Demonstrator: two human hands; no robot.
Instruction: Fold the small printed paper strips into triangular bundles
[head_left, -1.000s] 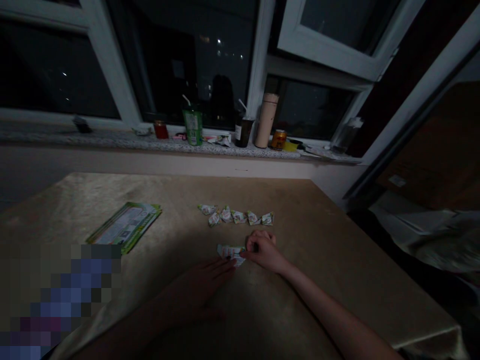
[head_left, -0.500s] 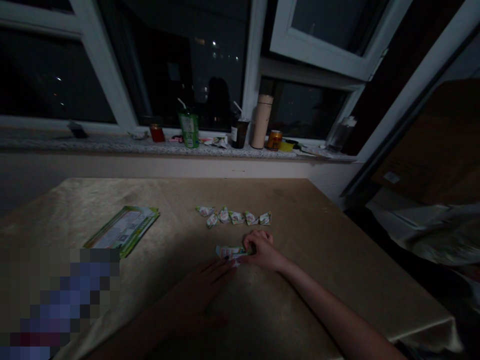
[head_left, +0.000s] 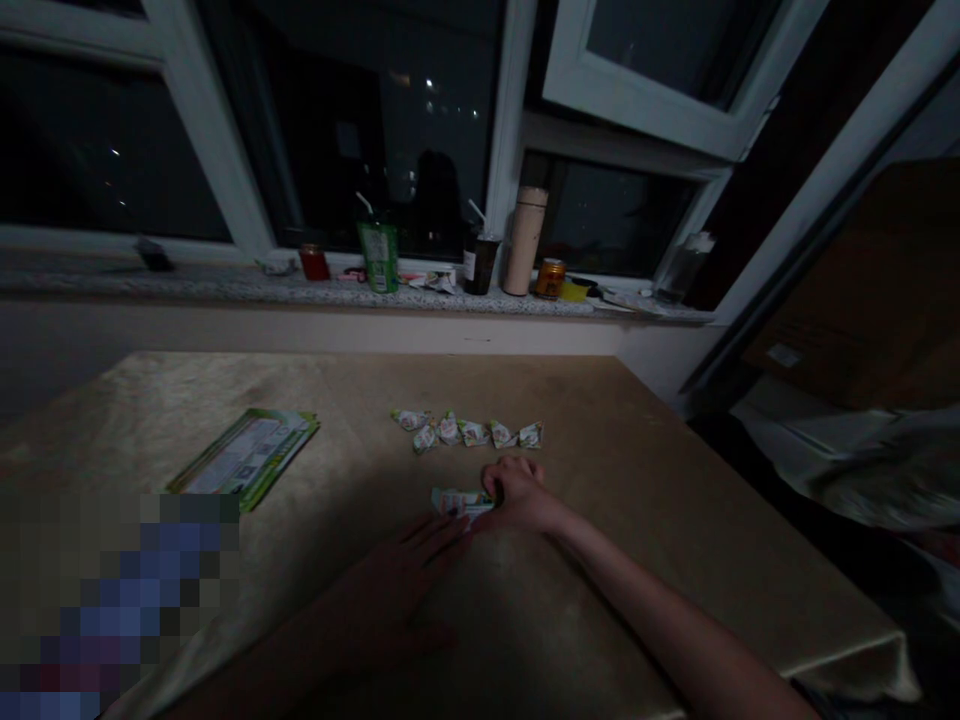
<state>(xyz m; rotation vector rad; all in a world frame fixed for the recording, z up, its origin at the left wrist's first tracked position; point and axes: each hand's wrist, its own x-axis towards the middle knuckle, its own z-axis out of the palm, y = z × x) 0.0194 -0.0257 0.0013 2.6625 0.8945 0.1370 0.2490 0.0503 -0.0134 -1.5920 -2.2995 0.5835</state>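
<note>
A small white and green wrapper [head_left: 454,499] lies flat on the cloth-covered table, between my two hands. My left hand [head_left: 412,565] is stretched out flat, its fingertips at the near edge of the wrapper. My right hand [head_left: 517,497] has its fingers curled, with thumb and index finger pinched on the wrapper's right end. Whether anything lies inside the wrapper I cannot tell. Just beyond the hands, several twisted wrapped candies [head_left: 474,433] form a rough row. To the left lies a flat green packet [head_left: 251,455].
The tablecloth [head_left: 637,450] reaches back to the wall under the window. On the stone sill [head_left: 292,292] stand a red jar [head_left: 314,263], a green cup with a straw [head_left: 379,257], a dark cup [head_left: 478,265], a pink flask [head_left: 526,242] and a gold can [head_left: 550,279]. A pixelated patch covers the lower left.
My right hand's knuckles have shifted very slightly up and to the left, still at the wrapper's right end. My left hand and the wrapper stay in place.
</note>
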